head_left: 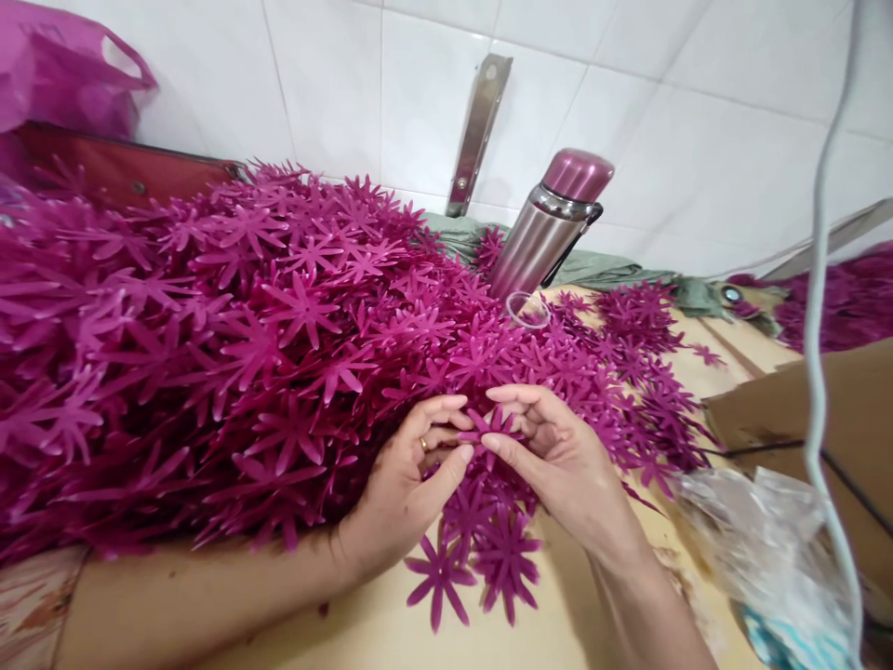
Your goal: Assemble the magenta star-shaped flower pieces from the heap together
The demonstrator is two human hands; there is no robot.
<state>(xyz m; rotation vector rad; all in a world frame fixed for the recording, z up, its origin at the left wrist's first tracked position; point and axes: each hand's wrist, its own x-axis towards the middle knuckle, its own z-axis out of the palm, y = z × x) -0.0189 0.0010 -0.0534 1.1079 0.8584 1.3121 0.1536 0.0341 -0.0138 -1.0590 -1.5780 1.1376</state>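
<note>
A huge heap of magenta plastic flower pieces (230,316) covers the left and middle of the pale table (558,614). Both hands meet just in front of the heap. My left hand (411,484), with a ring on one finger, and my right hand (558,456) pinch one magenta flower piece (492,426) between their fingertips. Below the hands, a few loose flower pieces (481,558) lie flat on the table.
A steel flask with a pink cap (548,228) leans behind the heap near the white tiled wall. A cardboard box (823,428) and a clear plastic bag (760,540) sit at right. A pale cable (816,307) hangs down at right. A magenta bag (56,65) is top left.
</note>
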